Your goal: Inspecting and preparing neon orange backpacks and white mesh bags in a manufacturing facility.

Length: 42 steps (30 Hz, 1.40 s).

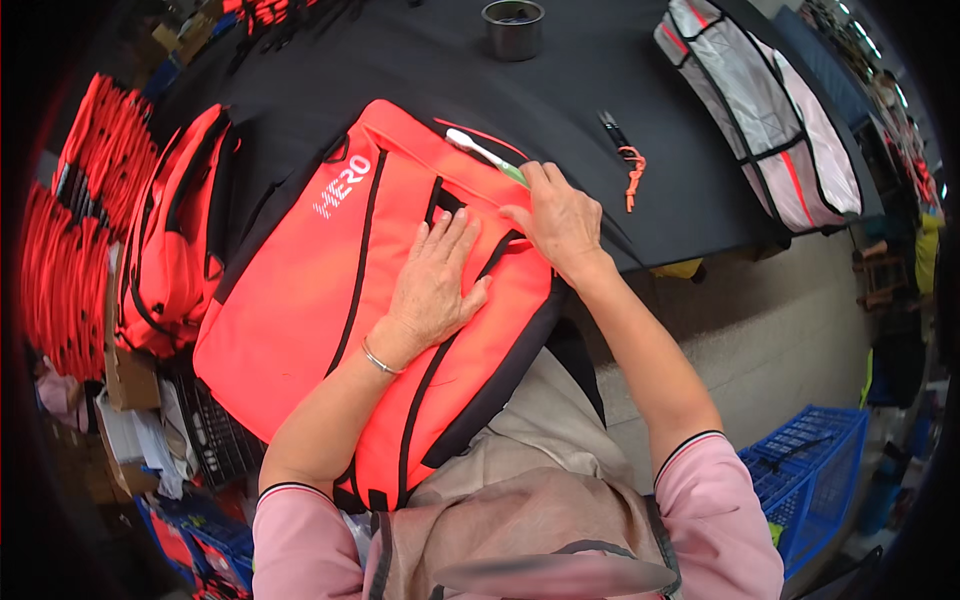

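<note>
A large, bright orange-red fabric bag with black trim (300, 320) lies aslant, its upper end on the black-covered bench (600, 85) and its lower end reaching over the near edge toward the person's lap. The left hand (430, 290) rests palm down on its front, the fingers stretched out close together and the thumb apart, gripping nothing. The right hand (562, 220) is at the bag's upper right, its fingers closed on the green handle of a slim white-and-green toothbrush-shaped brush (482, 150), whose white head points up and to the left.

The bag should handle as soft and pliable, probably light for its bulk and unlikely to break. Its smooth cloth might slide or wrinkle if pushed from one side, so a spread palm seems a sound way to steady it; for lifting, the corded seams or the thick folded upper edge would likely give firmer hold. The brush looks light and stiff, best held by the handle, and its smooth surface could turn in a loose grip.

The bag's front is vivid and slightly rumpled, crossed by long black lines, with a white printed mark near the upper left and a black panel along the right side.
</note>
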Motion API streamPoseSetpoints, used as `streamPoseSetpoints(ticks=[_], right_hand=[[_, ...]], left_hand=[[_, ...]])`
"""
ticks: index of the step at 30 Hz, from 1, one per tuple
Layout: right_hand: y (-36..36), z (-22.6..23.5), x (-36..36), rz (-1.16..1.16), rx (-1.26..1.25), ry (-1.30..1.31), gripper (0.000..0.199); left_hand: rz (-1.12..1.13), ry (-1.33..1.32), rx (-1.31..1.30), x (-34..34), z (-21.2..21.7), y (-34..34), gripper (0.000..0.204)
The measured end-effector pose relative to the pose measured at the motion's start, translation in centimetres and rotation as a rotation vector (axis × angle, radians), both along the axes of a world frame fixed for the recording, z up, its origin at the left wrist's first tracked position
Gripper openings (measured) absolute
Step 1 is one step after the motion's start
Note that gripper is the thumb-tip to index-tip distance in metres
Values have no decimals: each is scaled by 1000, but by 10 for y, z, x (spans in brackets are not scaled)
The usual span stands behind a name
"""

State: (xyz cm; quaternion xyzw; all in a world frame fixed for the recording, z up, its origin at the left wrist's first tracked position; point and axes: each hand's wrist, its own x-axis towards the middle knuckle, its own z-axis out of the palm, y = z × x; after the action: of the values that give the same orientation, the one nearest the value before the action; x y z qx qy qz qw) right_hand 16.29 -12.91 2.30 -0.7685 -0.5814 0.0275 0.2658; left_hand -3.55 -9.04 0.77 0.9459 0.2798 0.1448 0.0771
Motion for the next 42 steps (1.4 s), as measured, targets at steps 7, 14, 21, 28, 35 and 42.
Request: streamPoseSetpoints(ticks=[7,14,21,28,35,42], right_hand=[[-12,5,4,58,98,131,45],[-61,31,16,173,-111,-75,34],[-8,40,8,367,-343,-266,36],[-32,52,25,420,-509,-99,30],[-16,45,13,354,-485,-53,29],[-63,85,32,436,-675,-258,28]], left_hand=[[-38,-206,-87,-13,-17,-3,59],[-47,-271,-62,-14,-20,-4,58],[-39,-290,-53,-9,-16,-6,60],[-17,-279,-53,-15,-19,-10,60],[-18,-273,-15,-10,-22,-7,61],[20,-226,26,-15,-21,-11,60]])
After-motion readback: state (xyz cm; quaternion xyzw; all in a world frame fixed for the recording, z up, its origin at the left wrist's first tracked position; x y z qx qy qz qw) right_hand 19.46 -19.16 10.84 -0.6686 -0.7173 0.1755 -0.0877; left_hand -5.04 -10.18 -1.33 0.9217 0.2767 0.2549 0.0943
